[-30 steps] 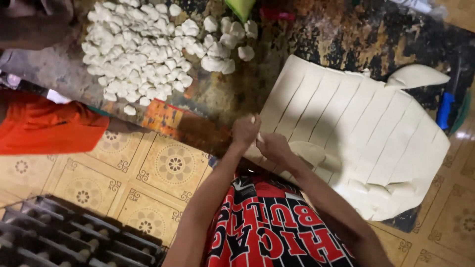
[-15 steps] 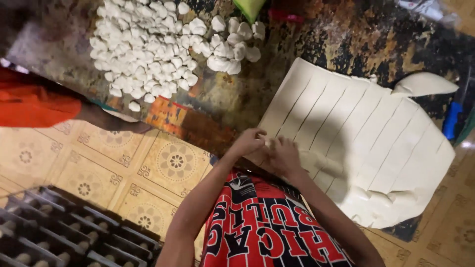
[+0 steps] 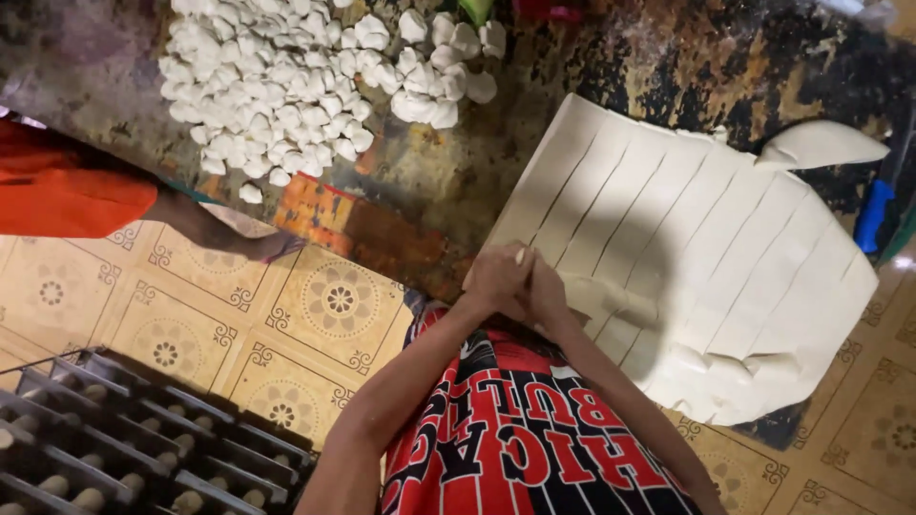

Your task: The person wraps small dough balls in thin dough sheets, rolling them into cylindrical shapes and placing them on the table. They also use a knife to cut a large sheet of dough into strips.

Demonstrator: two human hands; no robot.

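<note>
Small bit of dough (image 3: pixel 520 256) sits pinched between both hands, near edge of the dough sheet (image 3: pixel 706 277), which lies rolled flat & sliced into long strips on the dark mat (image 3: pixel 668 57), right of centre. Left hand (image 3: pixel 494 278) & right hand (image 3: pixel 546 291) are pressed together, fingers curled tight round the piece; only a pale sliver shows at the fingertips, rest hidden in the grip. To shape it well, IMO: keep pressure even, roll w/ fingertips not palms, don't drag the strip behind. Outward: pile of shaped dough pieces (image 3: pixel 286 86) far left on the mat, blue-handled tool (image 3: pixel 873 215) far right, another person's orange sleeve (image 3: pixel 67 191) at left, dark crate (image 3: pixel 134 439) near left on tiled floor (image 3: pixel 334 305).
</note>
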